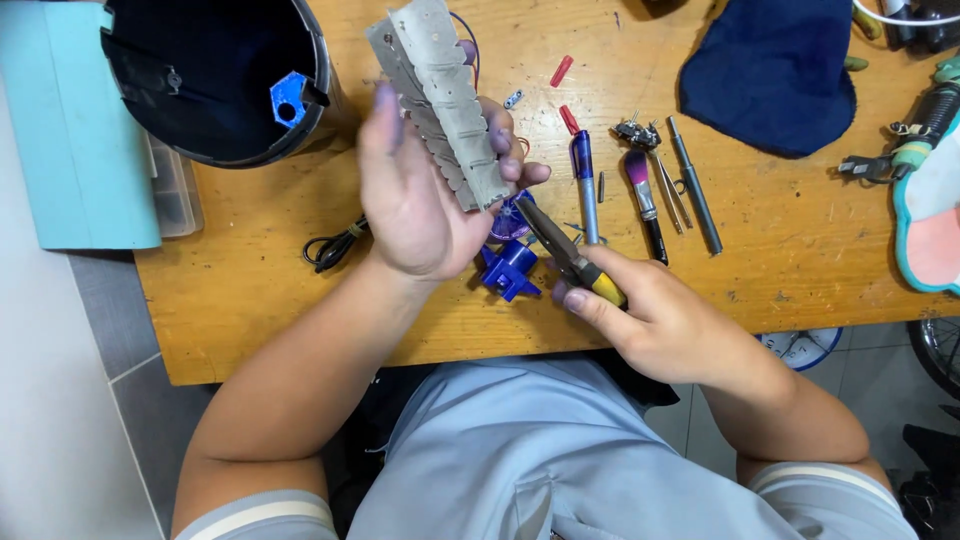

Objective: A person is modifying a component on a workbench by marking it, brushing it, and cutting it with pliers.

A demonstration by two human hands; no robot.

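My left hand (415, 195) holds a long grey flat plate with toothed edges (437, 95), tilted up and away over the wooden table (250, 290). My right hand (650, 310) grips pliers with yellow and black handles (570, 255). Their jaws point up-left to the lower end of the plate, close to my left fingertips. A small blue plastic part (508, 268) lies on the table just under both hands.
A dark round tub (220, 80) with a blue piece inside stands at the back left beside a pale teal box (75, 130). Pens, tweezers and small drivers (650, 190) lie to the right, then a dark blue cloth (775, 70). A black cord (335, 245) lies left.
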